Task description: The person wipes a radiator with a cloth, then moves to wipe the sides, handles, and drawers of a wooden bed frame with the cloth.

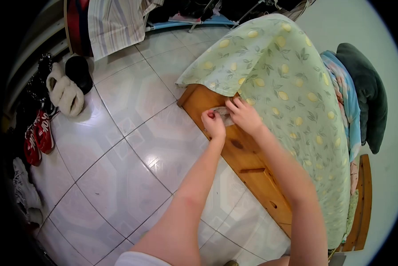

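Both of my hands are close together over the wooden bed frame (254, 166), just below the hanging edge of a green lemon-print sheet (292, 102). A small pale, crumpled piece (225, 116), cloth-like or filmy, shows between them. My left hand (214, 124) is closed, fingers curled in at the piece's left side. My right hand (244, 116) has its fingers bent and pinched at the upper right side of the piece, close to the sheet's edge. The fingertips partly hide what each hand grips.
Tiled floor (119, 177) lies left of the bed. Fluffy slippers (66, 95), red shoes (43, 133) and other footwear line the far left. A striped cloth (114, 26) hangs at the back. A dark green pillow (365, 93) rests by the wall, beside a multicoloured blanket (343, 88).
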The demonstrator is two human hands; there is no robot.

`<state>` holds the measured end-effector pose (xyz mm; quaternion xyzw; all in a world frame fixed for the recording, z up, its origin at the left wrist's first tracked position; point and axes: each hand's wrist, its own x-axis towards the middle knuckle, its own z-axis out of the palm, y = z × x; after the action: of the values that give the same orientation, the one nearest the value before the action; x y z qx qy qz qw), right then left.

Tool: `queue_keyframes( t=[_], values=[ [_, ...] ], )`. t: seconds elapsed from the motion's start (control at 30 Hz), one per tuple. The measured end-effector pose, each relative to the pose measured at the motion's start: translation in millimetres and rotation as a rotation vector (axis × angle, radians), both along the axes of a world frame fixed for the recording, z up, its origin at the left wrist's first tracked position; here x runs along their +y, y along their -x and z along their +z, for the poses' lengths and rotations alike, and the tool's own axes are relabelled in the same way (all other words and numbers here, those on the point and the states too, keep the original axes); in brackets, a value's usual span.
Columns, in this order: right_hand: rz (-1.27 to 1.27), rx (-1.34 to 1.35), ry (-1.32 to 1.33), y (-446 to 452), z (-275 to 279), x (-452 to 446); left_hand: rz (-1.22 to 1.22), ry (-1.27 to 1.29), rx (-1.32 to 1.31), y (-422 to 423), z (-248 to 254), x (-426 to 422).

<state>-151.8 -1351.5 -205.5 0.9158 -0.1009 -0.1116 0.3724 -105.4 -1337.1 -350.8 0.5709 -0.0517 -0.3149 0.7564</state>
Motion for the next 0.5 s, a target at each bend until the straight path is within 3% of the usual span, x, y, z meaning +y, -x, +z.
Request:
queue_keyframes(
  t=[0.07, 0.17, 0.3, 0.33, 0.43, 0.5],
  values=[
    [-0.095, 0.064, -0.026, -24.9, 5.3, -5.4, 0.036, 0.082, 0.064, -8.6, -4.0, -10.2],
    [0.085, -0.17, -0.067, -44.4, -12.1, -26.0, 0.049, -0.044, -0.092, -18.5, -18.2, -24.9],
    [0.047, -0.056, -0.105, -74.7, -26.3, -36.4, -0.015, -0.023, -0.047, -31.8, -24.2, -32.0],
    [0.122, -0.006, 0.041, -80.9, -27.8, -30.7, -0.086, -0.008, -0.032, -35.0, -27.3, -30.7],
    [0.104, 0.073, -0.071, -89.2, -45.0, -35.9, -0.073, -0.037, -0.426, -47.9, -15.5, -24.9],
    [0.044, 0.09, -0.046, -87.9, -54.5, -40.6, -0.052, -0.021, -0.445, -49.4, -20.6, -26.1]
  ],
)
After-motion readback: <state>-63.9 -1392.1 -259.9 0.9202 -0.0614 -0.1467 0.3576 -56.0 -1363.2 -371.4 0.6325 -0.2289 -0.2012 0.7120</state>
